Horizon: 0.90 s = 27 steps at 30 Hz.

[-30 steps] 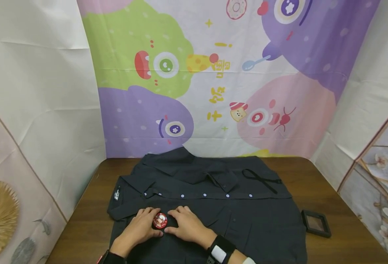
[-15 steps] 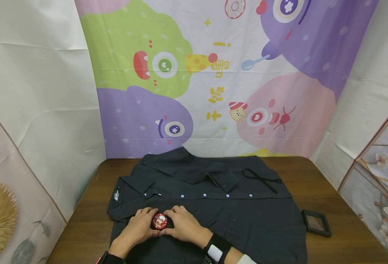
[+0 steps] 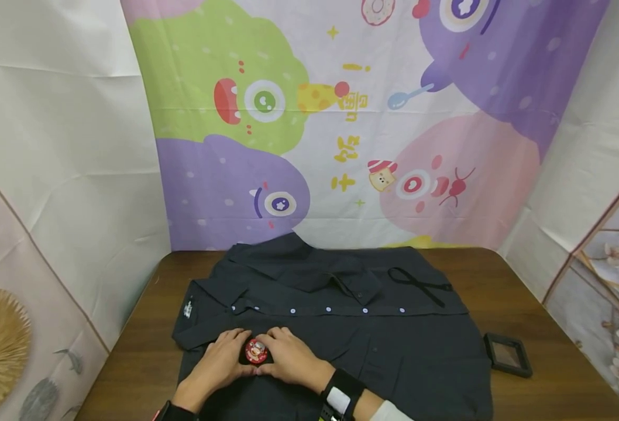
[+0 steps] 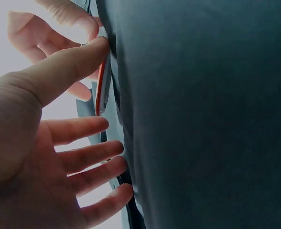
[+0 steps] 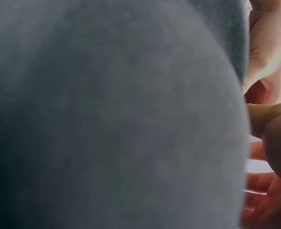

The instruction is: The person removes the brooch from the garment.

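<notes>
A dark button-up shirt (image 3: 425, 356) lies spread on the table. On it sits a round red badge (image 3: 256, 351) with a printed picture, framed by both hands. My left hand (image 3: 219, 361) rests at its left side; in the left wrist view the thumb touches one edge of the badge (image 4: 100, 90) and the other fingers stretch out along the cloth. From the right comes my right hand (image 3: 292, 359), its fingertips at the badge's rim and its thumb meeting the left thumb. Blurred grey cloth fills most of the right wrist view, hiding much of the right hand (image 5: 279, 138).
At the right, a small black frame (image 3: 508, 355) lies on the brown wooden table (image 3: 562, 386). A thin black strap (image 3: 420, 285) lies crossed over the shirt's upper right part. Behind the table hangs a printed cartoon cloth (image 3: 336, 216).
My right hand has moved left, closing the gap to the badge, and its thumb has come up to the left thumb. The left hand and shirt stay nearly where they were.
</notes>
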Each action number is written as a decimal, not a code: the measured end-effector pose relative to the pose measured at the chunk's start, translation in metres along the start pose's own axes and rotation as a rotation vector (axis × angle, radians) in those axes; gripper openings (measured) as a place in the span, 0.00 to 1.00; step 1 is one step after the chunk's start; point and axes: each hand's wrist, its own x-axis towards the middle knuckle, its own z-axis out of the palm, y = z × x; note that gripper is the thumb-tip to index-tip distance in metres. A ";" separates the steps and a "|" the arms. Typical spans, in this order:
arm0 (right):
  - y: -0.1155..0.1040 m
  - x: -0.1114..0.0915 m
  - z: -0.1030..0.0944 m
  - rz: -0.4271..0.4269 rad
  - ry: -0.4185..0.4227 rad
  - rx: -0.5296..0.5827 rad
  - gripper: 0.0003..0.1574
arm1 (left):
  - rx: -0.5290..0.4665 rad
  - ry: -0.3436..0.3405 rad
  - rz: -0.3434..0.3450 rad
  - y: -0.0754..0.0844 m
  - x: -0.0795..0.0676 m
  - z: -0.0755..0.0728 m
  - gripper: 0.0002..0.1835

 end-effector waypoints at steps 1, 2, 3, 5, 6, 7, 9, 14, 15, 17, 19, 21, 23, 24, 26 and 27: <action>0.000 0.000 0.000 0.002 -0.004 0.006 0.37 | 0.000 -0.003 -0.002 0.000 0.000 0.000 0.40; 0.000 0.001 0.000 0.005 -0.009 0.010 0.37 | 0.000 -0.005 -0.004 0.000 0.000 0.000 0.40; -0.001 0.001 0.000 0.007 -0.015 0.012 0.37 | 0.000 -0.008 -0.005 -0.001 0.000 0.000 0.40; 0.000 0.003 0.001 0.009 -0.028 0.017 0.36 | 0.001 -0.013 -0.010 -0.001 0.001 0.001 0.40; 0.000 0.003 0.002 0.010 -0.035 0.018 0.35 | 0.000 -0.016 -0.011 -0.002 0.001 0.001 0.40; 0.000 0.004 0.002 0.009 -0.038 0.018 0.34 | -0.001 -0.019 -0.013 -0.002 0.001 0.001 0.40; 0.000 0.004 0.003 0.005 -0.037 0.016 0.34 | -0.007 -0.025 -0.014 -0.003 0.001 0.000 0.40; 0.002 0.006 0.004 -0.008 -0.026 0.016 0.33 | -0.020 -0.009 0.010 -0.004 0.002 0.000 0.38; 0.003 0.007 0.004 -0.008 -0.024 0.018 0.33 | -0.021 0.003 0.018 -0.005 0.002 0.001 0.37; 0.003 0.007 0.005 -0.005 -0.023 0.021 0.33 | -0.024 0.033 0.035 -0.005 0.001 0.002 0.34; 0.004 0.007 0.006 -0.002 -0.020 0.022 0.32 | -0.024 0.053 0.045 -0.005 0.001 0.003 0.32; 0.004 0.007 0.006 0.000 -0.013 0.022 0.32 | -0.022 0.064 0.050 -0.006 0.002 0.004 0.30; 0.005 0.007 0.007 -0.003 -0.007 0.014 0.32 | -0.020 0.063 0.044 -0.006 0.002 0.004 0.29; 0.005 0.007 0.007 -0.009 -0.004 0.007 0.32 | -0.022 0.061 0.038 -0.007 0.002 0.003 0.28; 0.005 0.009 0.008 -0.017 0.002 -0.003 0.32 | -0.023 0.058 0.025 -0.008 0.003 0.002 0.28; 0.006 0.009 0.008 -0.022 0.003 -0.010 0.31 | -0.023 0.055 0.019 -0.008 0.003 0.002 0.28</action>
